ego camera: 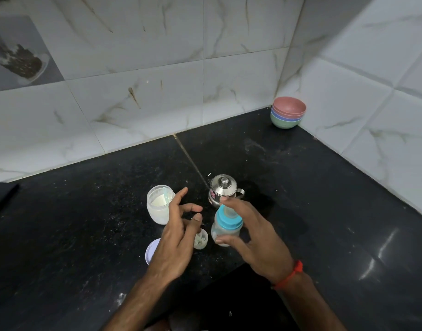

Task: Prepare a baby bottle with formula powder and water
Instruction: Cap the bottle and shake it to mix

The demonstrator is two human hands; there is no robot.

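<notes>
One jar (159,206) holds powder; bottle (225,229) capped.

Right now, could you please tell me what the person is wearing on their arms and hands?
Both forearms are bare, with no sleeves in view. The right hand has a red-orange thread band tied around its wrist. The left hand wears nothing visible.

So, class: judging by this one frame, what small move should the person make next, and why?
Probably pick up the clear cap with the left hand and fit it over the bottle: the blue collar and teat are already on, the cap lies loose beside it, and the right hand is at the bottle.
</notes>
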